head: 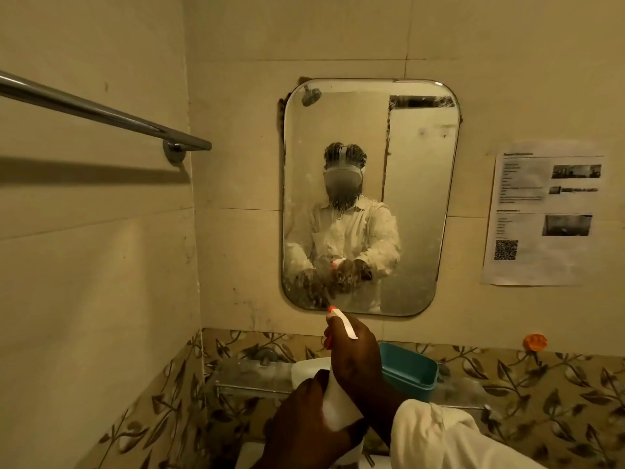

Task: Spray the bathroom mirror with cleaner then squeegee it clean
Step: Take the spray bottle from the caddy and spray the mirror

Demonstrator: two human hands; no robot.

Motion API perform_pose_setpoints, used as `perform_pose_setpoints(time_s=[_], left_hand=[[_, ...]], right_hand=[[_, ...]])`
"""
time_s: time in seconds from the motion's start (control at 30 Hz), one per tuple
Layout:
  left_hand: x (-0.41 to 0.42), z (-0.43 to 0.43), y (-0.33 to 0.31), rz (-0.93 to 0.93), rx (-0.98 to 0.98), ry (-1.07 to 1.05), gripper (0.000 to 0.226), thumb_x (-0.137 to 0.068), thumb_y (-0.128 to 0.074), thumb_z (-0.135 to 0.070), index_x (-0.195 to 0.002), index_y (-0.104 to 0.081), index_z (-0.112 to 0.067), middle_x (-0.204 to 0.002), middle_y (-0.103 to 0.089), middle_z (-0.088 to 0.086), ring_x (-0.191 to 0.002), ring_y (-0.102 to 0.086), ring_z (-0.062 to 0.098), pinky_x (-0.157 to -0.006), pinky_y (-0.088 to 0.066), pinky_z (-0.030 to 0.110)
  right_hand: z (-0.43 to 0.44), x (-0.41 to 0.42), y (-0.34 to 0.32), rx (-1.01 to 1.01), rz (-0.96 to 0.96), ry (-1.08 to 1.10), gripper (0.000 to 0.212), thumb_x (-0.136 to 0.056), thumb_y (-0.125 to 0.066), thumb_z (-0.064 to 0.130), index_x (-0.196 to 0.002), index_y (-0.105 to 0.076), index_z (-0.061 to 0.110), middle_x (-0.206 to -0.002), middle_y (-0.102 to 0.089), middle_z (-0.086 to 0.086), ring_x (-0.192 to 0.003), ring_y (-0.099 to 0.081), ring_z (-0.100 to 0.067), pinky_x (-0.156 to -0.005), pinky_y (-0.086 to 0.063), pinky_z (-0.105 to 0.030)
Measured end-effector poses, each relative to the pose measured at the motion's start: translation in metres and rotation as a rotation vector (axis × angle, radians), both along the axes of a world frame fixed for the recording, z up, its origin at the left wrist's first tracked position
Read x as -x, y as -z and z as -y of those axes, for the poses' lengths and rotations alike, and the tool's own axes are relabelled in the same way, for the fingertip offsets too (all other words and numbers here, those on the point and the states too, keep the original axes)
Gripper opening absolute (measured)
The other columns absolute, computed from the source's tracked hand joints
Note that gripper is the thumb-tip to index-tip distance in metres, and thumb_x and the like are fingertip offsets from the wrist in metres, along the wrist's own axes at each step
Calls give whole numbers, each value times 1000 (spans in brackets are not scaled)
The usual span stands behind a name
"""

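Note:
A rounded rectangular mirror (416, 211) hangs on the tiled wall, its glass hazy and streaked with wet droplets over the middle and lower left. Just below its bottom edge I hold a white spray bottle (336, 406) with an orange-tipped nozzle pointing at the glass. My right hand (355, 357) wraps the trigger head at the top. My left hand (304, 424) grips the bottle's body from below. No squeegee is visible.
A teal plastic box (411, 370) and a white container (306, 367) sit on a glass shelf (250, 370) under the mirror. A metal towel bar (101, 111) juts from the left wall. A printed paper sheet (544, 214) is stuck right of the mirror, an orange hook (535, 341) below it.

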State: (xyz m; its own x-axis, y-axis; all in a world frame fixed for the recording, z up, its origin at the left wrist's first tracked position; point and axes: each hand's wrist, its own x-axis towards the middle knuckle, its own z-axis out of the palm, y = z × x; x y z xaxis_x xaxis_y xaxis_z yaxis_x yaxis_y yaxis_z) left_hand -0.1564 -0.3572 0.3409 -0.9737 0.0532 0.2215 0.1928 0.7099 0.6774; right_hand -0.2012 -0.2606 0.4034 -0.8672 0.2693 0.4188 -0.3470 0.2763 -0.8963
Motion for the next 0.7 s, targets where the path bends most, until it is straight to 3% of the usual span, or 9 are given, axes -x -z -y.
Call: perform_pose_setpoints(time_s=[0.17,0.3,0.57,0.7], left_hand=[[-1,-11,4,-9,-13,61,112,-45,-66,-86,-144,-35,-44,-133,-53,-21,-123,-51,3,-107,-39,28],[-4,-34,1,-43,-25,124,95,-51,-71,-83,-135,-41,-50,-121,-57,-26,-110,-54,-3,-93,-40,18],[2,-84,8,25,-62,223,105,-29,-59,-102,-124,-33,-65,-99,-47,-39,-107,-54,-5,-89,-38,19],[-1,-100,9,-28,-45,270,83,-35,-64,-100,-106,-26,-80,-94,-50,-44,-85,-49,-16,-74,-33,7]], right_hand=[[-16,-3,0,-27,3,50,42,-87,-48,58,-75,-72,26,-70,-75,4,-71,-71,-13,-69,-54,-35],[-41,-8,0,-32,13,105,48,-87,-46,59,-78,-73,22,-71,-74,5,-72,-70,-12,-71,-51,-34],[-97,-18,4,-56,-30,253,52,-85,-41,70,-71,-69,29,-72,-74,4,-76,-70,-15,-78,-59,-43],[-118,-24,5,-87,-26,291,53,-88,-40,69,-73,-68,26,-75,-73,3,-76,-69,-14,-77,-58,-46]])
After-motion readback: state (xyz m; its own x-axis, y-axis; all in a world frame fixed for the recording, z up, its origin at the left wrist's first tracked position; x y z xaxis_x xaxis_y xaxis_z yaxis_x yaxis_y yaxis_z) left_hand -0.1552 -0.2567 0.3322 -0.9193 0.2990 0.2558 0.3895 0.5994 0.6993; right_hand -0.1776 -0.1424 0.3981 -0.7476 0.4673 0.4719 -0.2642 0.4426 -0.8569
